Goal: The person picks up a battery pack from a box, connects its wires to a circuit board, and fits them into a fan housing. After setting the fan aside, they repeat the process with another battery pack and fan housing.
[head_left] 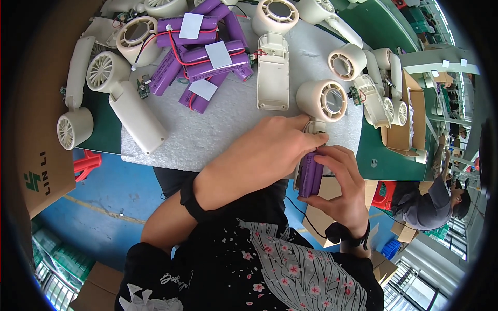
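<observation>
In front of me is a cream handheld fan [319, 99] with a round head, its handle partly hidden by my hands. My left hand [277, 145] is closed around the fan's neck, its fingertips pressing just below the head. Between the thumb and fingers of my right hand [342, 179] is a purple battery pack [311, 175]. The pack lies lengthwise along the fan's handle; whether it is fully seated there I cannot tell. Just beyond my left hand lies another fan with an open handle shell [273, 78].
A heap of purple battery packs [207, 57] with red wires and white pads sits on the foam sheet [181, 140]. Cream fan bodies [132, 116] lie left and right on the green table [381, 165]. A cardboard box [392, 137] stands right. A person [430, 207] is farther right.
</observation>
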Available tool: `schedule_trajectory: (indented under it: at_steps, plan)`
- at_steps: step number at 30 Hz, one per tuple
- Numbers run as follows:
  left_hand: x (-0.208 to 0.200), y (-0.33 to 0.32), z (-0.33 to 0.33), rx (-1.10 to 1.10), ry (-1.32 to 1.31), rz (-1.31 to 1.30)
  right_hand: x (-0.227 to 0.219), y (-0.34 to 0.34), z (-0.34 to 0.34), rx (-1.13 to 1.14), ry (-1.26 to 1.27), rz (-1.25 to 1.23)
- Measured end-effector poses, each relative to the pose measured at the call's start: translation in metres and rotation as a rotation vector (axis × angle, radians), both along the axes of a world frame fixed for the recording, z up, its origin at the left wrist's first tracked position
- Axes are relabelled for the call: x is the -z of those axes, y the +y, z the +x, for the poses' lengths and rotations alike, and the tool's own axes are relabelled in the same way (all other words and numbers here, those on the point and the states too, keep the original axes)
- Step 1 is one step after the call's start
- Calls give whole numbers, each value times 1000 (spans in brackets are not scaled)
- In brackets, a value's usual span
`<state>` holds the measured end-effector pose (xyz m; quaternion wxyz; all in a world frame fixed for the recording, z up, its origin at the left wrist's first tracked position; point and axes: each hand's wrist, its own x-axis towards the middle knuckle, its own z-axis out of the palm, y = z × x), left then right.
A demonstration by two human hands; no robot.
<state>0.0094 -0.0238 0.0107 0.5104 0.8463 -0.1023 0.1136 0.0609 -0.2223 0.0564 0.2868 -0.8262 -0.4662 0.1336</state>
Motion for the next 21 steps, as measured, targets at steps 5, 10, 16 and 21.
schedule_trajectory:
  at_steps: [5,10,16,21]
  plan:
    - [-2,0,-2,7,12,17,5,-7,-8,20,-12,64]
    - [-2,-1,0,-10,-6,-19,1,-10,-8,-46,-136,-20]
    - [-4,-4,2,-32,8,-77,-3,-6,-13,21,-50,-39]
    - [0,-5,2,-75,-17,-90,-9,-5,-8,-18,-29,-76]
